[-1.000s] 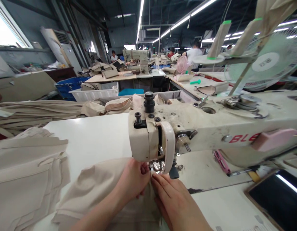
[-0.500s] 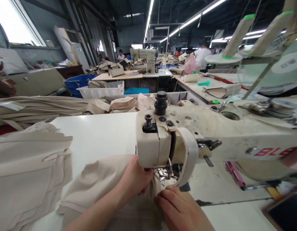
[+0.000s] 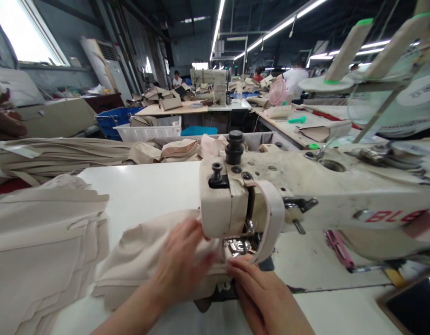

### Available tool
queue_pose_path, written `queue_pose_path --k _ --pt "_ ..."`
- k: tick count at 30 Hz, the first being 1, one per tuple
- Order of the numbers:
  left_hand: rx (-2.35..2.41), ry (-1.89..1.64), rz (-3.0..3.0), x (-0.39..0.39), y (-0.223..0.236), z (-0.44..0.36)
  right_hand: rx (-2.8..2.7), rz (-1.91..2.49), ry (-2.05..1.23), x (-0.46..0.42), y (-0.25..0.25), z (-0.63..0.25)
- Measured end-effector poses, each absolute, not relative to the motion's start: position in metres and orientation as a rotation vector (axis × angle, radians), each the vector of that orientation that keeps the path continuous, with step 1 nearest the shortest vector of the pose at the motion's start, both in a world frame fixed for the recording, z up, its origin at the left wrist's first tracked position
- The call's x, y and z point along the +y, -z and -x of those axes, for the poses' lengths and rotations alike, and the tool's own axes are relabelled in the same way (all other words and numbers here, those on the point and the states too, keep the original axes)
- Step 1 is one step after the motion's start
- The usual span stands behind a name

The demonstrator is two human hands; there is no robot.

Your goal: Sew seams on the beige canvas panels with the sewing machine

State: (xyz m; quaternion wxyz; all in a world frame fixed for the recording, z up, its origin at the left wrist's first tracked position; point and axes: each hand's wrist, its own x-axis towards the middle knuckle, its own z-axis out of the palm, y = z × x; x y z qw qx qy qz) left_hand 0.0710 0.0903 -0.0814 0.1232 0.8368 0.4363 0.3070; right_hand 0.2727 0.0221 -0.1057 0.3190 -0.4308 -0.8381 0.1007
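Pressing beige fabric (image 3: 141,253): left hand (image 3: 181,265) flat, fingers spread; right hand (image 3: 267,300) fingers pinching fabric edge; sewing machine head (image 3: 235,209) overhanging.

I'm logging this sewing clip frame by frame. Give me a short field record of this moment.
place: garment workshop
machine: sewing machine on white table
left hand: flat on beige fabric, blurred
right hand: fingers on fabric edge near presser foot
left of table: fabric stack
background: other people at machines

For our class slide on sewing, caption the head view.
Both hands, left hand and right hand, press beige fabric under the cream sewing machine.
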Motion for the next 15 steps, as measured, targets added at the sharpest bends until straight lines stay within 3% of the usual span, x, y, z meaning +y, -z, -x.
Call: queue_pose_path --k 4,9,15 --pt "0.907 -0.614 -2.53 0.062 0.085 -0.063 -2.129 1.174 -0.33 0.012 0.101 -0.276" --pt "1.041 -0.755 -2.322 0.065 0.089 -0.067 -2.275 1.082 -0.187 0.009 0.094 -0.269" --pt "0.85 -0.867 -2.527 0.06 0.099 -0.074 -2.394 1.077 -0.254 0.018 0.092 -0.266"
